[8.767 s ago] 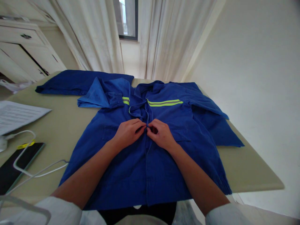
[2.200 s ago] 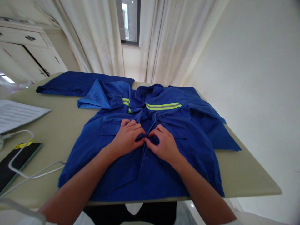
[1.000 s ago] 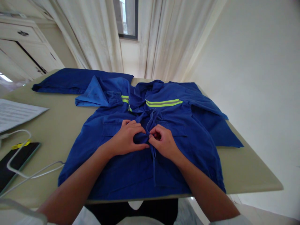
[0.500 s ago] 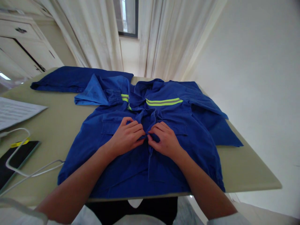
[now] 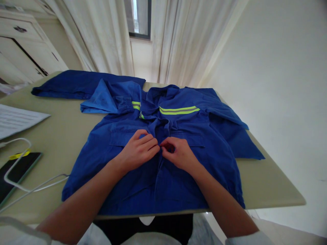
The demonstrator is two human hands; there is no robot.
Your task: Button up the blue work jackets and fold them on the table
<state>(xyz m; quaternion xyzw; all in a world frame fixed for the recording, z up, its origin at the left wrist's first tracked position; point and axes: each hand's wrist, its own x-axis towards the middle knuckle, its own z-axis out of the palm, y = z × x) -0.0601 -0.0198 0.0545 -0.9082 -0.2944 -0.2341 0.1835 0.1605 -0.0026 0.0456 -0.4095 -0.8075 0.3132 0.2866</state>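
Observation:
A blue work jacket [image 5: 189, 185] with yellow-green reflective stripes lies spread over the table, its collar at the far side and its hem near me. Both hands meet at its front opening, below the chest stripes. My left hand [image 5: 140, 148] is closed on the left front edge, fingertips curled into the cloth. Pinched between thumb and forefinger of my right hand [image 5: 177, 153] is the facing front edge. The fingertips of the two hands nearly touch, and whatever fastener may be between them is hidden.
Folded dark blue cloth [image 5: 87, 83] lies at the far left of the table [image 5: 276, 190]; more blue cloth [image 5: 237, 143] sticks out at right. On the left are a printed sheet [image 5: 20, 120], a phone [image 5: 19, 173] and a white cable [image 5: 48, 187]. A white wall [image 5: 286, 85] rises at right.
My right hand has turned slightly, its thumb and forefinger now closer together at the jacket edge. The front flap below the hands has shifted a little to the left.

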